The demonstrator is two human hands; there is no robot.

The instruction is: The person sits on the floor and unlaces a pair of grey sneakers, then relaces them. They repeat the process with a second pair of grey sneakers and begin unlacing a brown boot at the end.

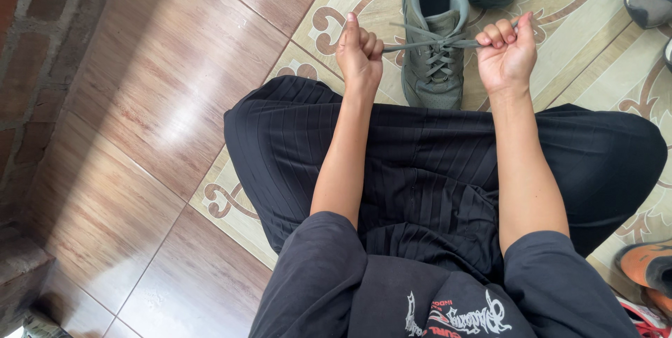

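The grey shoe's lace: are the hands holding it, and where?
Yes. The left hand and right hand each grip one end of the grey shoe's lace, pulled taut sideways.

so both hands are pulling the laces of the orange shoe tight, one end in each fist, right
Not quite. The shoe being laced is grey-green, not orange; the head view shows it on the patterned tile ahead of the knees. The rest holds: the left hand and the right hand each grip one end of the lace in a fist and pull it taut sideways. The orange shoe lies untouched at the lower right edge.
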